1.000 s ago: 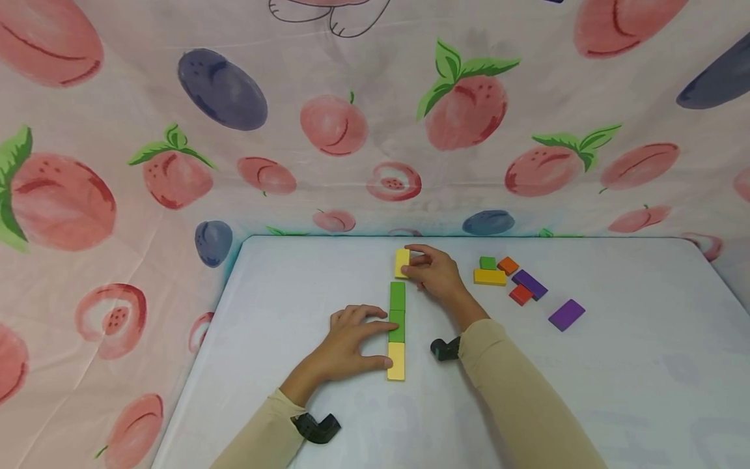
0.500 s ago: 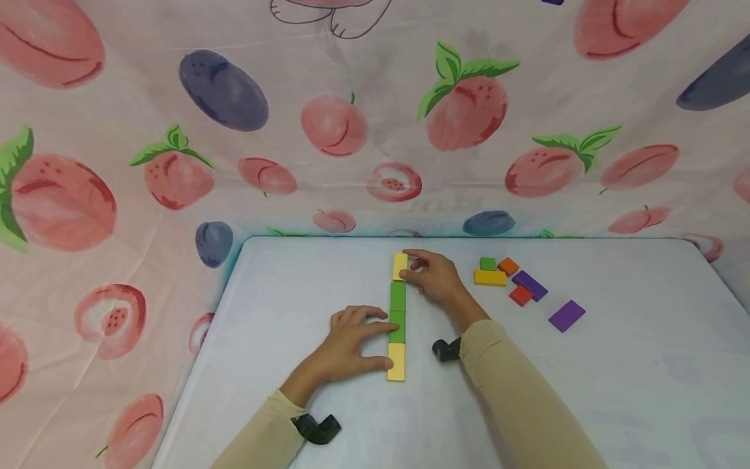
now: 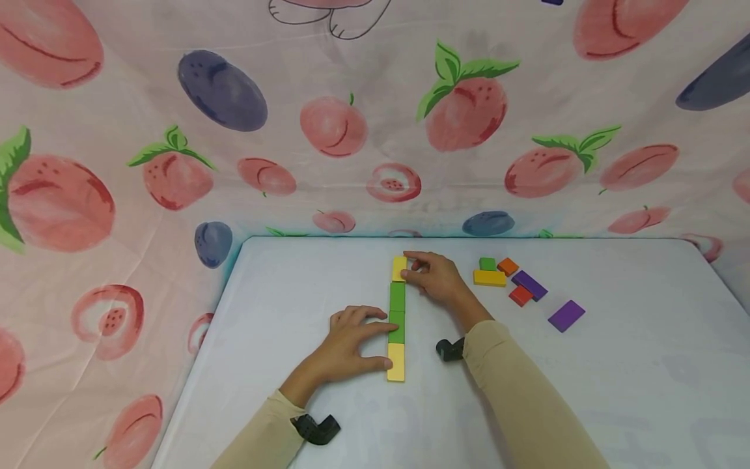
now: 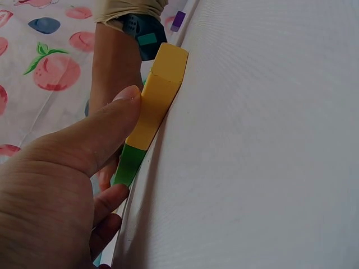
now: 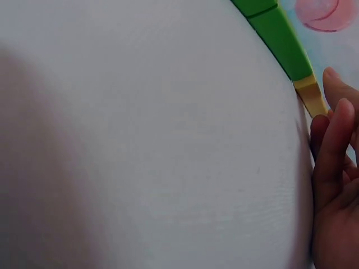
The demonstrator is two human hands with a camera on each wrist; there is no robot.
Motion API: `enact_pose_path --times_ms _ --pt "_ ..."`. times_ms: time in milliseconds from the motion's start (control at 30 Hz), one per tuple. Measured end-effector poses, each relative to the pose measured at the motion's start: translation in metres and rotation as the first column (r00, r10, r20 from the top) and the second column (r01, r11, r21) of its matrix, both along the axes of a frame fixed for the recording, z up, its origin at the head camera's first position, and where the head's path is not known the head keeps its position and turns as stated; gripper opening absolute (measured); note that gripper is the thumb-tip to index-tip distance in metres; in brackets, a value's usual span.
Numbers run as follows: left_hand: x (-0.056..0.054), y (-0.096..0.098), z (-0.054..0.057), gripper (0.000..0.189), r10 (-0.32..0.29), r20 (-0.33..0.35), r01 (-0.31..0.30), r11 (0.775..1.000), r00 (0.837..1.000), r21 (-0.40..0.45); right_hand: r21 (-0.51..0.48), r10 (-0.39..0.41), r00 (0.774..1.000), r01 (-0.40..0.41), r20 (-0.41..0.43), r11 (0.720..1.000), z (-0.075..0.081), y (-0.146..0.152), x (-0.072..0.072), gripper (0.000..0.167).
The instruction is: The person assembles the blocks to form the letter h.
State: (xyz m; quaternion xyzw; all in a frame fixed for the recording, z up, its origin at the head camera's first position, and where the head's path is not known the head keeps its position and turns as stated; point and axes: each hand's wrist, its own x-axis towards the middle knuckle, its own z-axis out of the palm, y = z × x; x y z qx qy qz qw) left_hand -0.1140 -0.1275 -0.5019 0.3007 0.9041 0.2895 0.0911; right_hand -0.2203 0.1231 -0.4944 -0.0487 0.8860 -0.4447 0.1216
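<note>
yellow rectangular block (image 3: 399,268), pinched by the right hand (image 3: 437,279), meets the far end of a straight green-and-yellow block row (image 3: 400,335); too hard a push could buckle it against the left hand (image 3: 350,344), fingers apart.

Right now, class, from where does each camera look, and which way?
Head: on the head, facing forward and down at the block row; left hand, right hand, sleeves show.
Left wrist: on that wrist, facing the near yellow block; left hand and right forearm show.
Right wrist: on that wrist, facing the tabletop and far yellow block; right hand shows.
Shared: head and left wrist show the near yellow block.
</note>
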Motion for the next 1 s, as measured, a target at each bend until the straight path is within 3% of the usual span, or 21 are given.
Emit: enact_pose_path --times_ms 367,1000 --pt "0.0007 -0.0004 -0.0010 0.060 -0.001 -0.014 0.001 1.000 1.000 -0.010 -0.093 -0.024 1.000 0.024 0.003 0.995 0.0037 0.0018 0.0048 0.054" --pt "0.0002 -0.0004 -0.0024 0.061 -0.006 -0.025 0.006 1.000 1.000 -0.007 -0.047 -0.014 1.000 0.013 -0.018 0.999 0.0004 0.0014 0.0031 0.050"
